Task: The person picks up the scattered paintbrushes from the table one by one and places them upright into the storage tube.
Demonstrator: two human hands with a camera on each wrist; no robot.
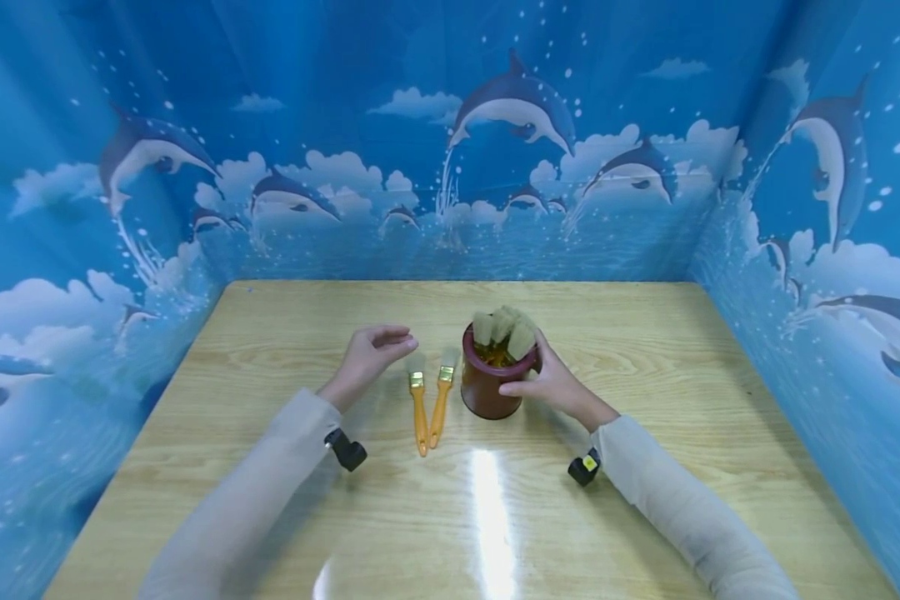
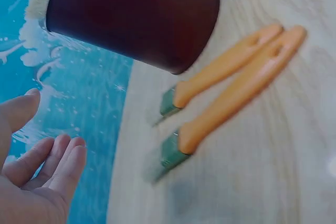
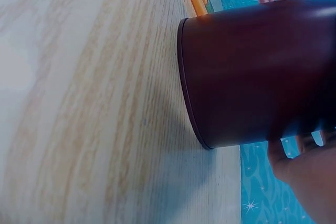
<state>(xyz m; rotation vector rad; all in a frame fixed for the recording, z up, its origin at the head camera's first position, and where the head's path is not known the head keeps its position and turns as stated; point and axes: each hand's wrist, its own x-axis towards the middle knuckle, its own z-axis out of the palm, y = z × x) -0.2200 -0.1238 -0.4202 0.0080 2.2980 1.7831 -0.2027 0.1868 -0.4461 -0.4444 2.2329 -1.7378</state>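
Observation:
A dark reddish-brown cylindrical pot [image 1: 487, 389] stands upright on the table. Several beige, bristle-like tufts [image 1: 504, 325] stick up from its mouth, with amber-gold parts below them inside the rim. My right hand [image 1: 553, 382] grips the pot's right side, thumb towards the front and fingers behind; the right wrist view shows the hand [image 3: 310, 174] at its wall. Left of the pot lie two flat paintbrushes, a left one [image 1: 420, 417] and a right one [image 1: 440, 410], with orange handles towards me and pale bristles pointing away. Near their bristle ends my left hand [image 1: 375, 354] hovers, fingers loosely bent, holding nothing.
The wooden table [image 1: 285, 333] reaches back to a blue curtain [image 1: 390, 242] printed with dolphins, which also hangs along both sides. A bright light reflection lies on the table in front of the pot. Each wrist wears a small black camera.

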